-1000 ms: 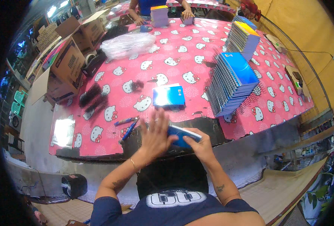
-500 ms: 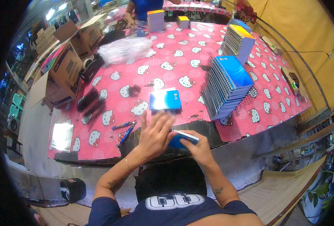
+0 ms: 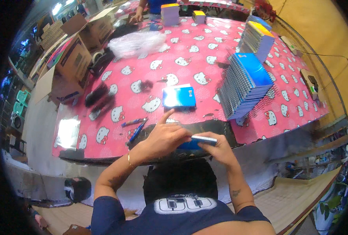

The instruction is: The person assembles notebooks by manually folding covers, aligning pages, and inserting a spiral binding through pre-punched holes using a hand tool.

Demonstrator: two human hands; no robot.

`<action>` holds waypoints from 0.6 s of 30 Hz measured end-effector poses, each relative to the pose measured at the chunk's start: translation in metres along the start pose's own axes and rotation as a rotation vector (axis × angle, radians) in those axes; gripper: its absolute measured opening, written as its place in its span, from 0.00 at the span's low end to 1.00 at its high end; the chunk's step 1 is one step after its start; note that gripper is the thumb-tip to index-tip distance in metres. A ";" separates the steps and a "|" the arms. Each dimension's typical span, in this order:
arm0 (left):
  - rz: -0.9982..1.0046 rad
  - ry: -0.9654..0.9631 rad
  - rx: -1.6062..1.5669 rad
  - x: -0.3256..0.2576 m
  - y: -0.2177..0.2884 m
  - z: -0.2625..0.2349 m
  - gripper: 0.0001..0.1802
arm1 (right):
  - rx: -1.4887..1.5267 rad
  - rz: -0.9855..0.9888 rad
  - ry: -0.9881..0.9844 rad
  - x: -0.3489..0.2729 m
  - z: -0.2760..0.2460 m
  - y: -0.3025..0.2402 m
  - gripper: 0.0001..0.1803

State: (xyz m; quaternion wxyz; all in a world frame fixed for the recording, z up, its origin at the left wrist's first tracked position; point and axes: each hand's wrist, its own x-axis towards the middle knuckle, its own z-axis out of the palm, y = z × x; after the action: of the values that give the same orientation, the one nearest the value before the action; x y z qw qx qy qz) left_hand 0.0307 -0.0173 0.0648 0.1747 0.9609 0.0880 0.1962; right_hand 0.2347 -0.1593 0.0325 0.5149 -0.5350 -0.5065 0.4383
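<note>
holding a thin blue notebook [image 3: 193,143] by its right end with the right hand [image 3: 221,150], just above the near black edge of the pink table [image 3: 199,109]; closed there in grip, with thumb on the near cover. hiding the left end of this notebook with the left hand [image 3: 167,138], bent at most fingers, with forefinger stretched toward the far side; cannot tell pinching from only touching there, with the left thumb out of sight. hidden also: the right fingers, behind the cover. cut off by the top border: a co-worker [image 3: 155,7], with only part of a blue garment and one arm to see. hard to make out: the cover of the flat notebook [image 3: 178,97], washed by glare at its left part, and the dark bundles [image 3: 99,96] at far left. changed since half a second ago: the left hand, from spread and smeared to bent and clearer. keeping same places: the flat notebook, the tall stack of blue notebooks [image 3: 244,88] at right, and two pens [image 3: 138,132] at near left.
</note>
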 end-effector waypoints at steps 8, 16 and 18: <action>-0.039 0.037 -0.017 0.002 0.004 0.006 0.12 | 0.020 0.070 0.011 -0.003 0.003 -0.009 0.14; -0.026 -0.025 -0.055 0.001 -0.006 0.002 0.18 | -0.008 0.124 -0.009 -0.002 0.000 -0.004 0.14; -0.060 0.105 0.263 0.003 0.005 0.009 0.26 | 0.008 0.083 0.032 -0.003 0.002 -0.001 0.15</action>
State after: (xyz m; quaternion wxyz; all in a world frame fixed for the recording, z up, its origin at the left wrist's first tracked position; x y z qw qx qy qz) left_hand 0.0381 -0.0242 0.0602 0.0482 0.9608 0.1505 0.2276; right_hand 0.2322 -0.1618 0.0336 0.5065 -0.5605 -0.4736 0.4528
